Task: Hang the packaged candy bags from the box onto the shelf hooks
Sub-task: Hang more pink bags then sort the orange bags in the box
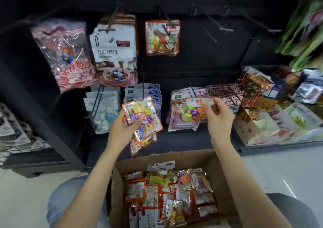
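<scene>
A cardboard box (218,171) sits on the floor between my knees, filled with several orange-edged candy bags (167,192). My left hand (124,128) grips a small stack of these bags (141,115), fanned out below the thumb. My right hand (216,115) pinches one candy bag (188,110) by its top edge, holding it in front of the lower row of hooks. A matching candy bag (162,37) hangs on an upper shelf hook (166,23). Two bare hooks (213,23) stick out to its right.
Pink and white snack bags (113,53) hang at the upper left. White pouches (103,109) and other packets fill the lower hooks. Mixed snack packs (272,112) lie on the right shelf. Green packets (307,32) hang at far right. A wire rack (17,140) stands at left.
</scene>
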